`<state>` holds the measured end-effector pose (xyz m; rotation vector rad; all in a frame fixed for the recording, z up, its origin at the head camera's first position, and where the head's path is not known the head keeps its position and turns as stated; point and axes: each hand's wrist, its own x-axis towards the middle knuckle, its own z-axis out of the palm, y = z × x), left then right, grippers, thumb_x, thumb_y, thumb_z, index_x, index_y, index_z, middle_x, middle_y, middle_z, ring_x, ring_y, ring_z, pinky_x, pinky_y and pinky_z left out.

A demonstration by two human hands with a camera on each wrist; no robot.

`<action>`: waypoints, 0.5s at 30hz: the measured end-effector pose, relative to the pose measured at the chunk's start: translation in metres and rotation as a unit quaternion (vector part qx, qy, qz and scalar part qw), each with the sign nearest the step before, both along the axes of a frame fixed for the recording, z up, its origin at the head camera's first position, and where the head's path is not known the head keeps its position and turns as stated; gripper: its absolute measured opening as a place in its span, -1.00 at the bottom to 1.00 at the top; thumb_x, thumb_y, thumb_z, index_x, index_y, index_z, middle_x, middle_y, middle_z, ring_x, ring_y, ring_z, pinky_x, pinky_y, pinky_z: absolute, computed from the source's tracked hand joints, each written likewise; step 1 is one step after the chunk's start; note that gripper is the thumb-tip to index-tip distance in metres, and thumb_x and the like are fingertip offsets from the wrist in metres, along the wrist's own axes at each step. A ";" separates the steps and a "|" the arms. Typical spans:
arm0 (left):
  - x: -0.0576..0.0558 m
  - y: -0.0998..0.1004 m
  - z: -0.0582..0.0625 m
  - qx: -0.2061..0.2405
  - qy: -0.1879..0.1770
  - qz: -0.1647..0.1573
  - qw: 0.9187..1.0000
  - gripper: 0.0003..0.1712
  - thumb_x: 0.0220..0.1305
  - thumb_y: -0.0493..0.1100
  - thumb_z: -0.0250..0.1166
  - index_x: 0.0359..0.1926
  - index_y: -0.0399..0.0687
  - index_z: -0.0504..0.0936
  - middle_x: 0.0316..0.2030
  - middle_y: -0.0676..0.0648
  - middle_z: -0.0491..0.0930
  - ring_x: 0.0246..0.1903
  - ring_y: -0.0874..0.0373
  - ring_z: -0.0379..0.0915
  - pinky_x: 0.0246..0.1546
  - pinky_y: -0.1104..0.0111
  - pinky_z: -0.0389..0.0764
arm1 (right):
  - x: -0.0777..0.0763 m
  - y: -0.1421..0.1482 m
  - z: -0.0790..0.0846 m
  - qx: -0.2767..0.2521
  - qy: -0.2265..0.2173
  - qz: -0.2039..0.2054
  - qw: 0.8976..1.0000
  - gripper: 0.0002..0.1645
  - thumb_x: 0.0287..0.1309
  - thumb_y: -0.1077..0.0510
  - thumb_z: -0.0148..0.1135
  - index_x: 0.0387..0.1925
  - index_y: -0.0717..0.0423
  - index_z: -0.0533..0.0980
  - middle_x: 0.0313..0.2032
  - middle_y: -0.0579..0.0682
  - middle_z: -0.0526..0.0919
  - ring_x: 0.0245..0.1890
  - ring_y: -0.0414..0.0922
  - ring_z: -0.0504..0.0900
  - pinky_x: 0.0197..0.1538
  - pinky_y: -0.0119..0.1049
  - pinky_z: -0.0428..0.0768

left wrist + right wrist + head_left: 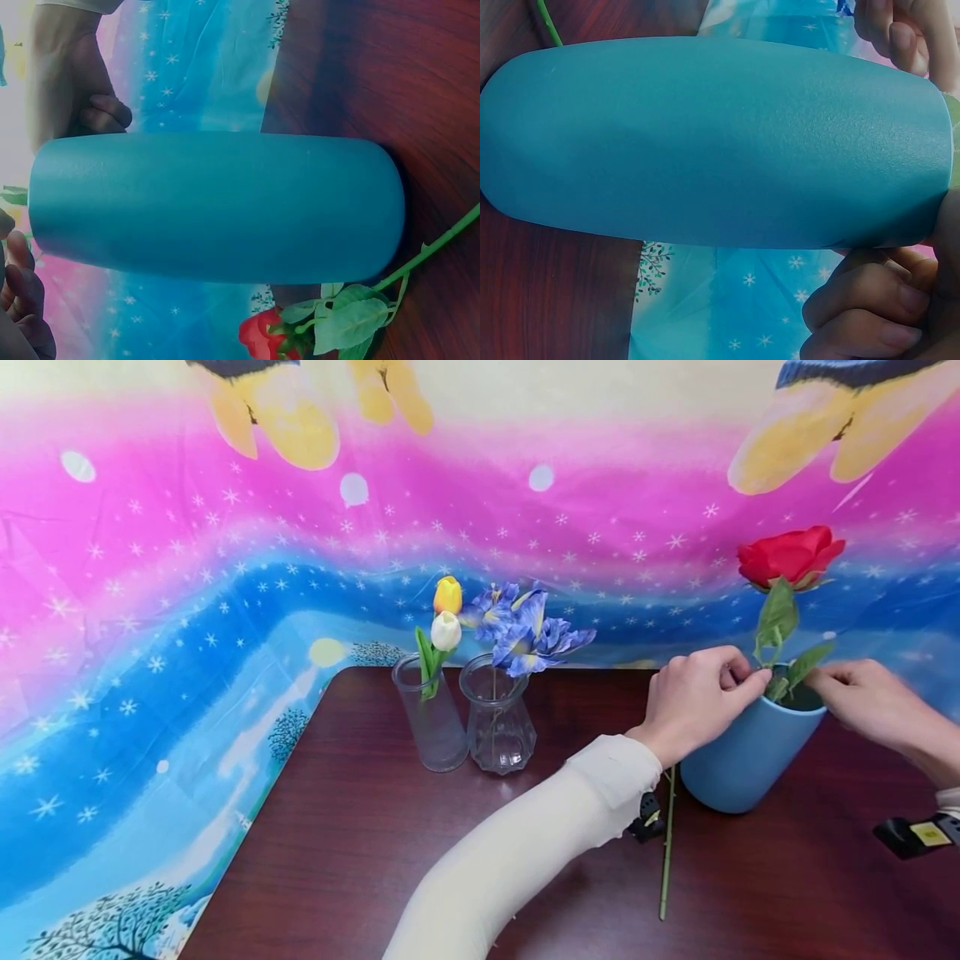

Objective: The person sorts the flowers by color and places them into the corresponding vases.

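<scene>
A blue vase (750,752) stands on the table with a red rose (795,556) upright in it, its green leaves at the vase mouth. My left hand (697,697) is at the near-left rim, thumb and forefinger pinching the rose's leafy stem. Across the mouth, my right hand (873,702) grips the right rim; its curled fingers (870,307) show against the outside wall in the right wrist view. A second rose (259,334) lies on the table beside the vase; in the head view its bloom is hidden and only its stem (666,860) shows.
Left of the vase stand a slim glass vase (438,735) with a yellow and a white tulip (447,631), and a ribbed glass vase (502,743) with blue irises (532,635). A printed winter-scene cloth (187,635) hangs behind the dark wooden table (337,860).
</scene>
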<state>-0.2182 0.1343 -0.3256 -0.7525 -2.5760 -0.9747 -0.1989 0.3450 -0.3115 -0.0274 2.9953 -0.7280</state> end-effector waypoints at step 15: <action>0.000 -0.029 -0.014 0.115 -0.038 -0.001 0.993 -0.74 0.46 0.14 0.16 -0.31 0.23 0.67 -0.61 0.27 0.48 -0.61 0.52 0.32 -0.47 0.64 0.33 | 0.002 -0.002 0.002 -0.008 -0.002 0.003 1.000 -0.43 0.57 -0.01 -0.41 -0.65 0.00 0.13 -0.71 -0.09 0.24 -0.71 -0.16 0.20 -0.50 -0.21 0.20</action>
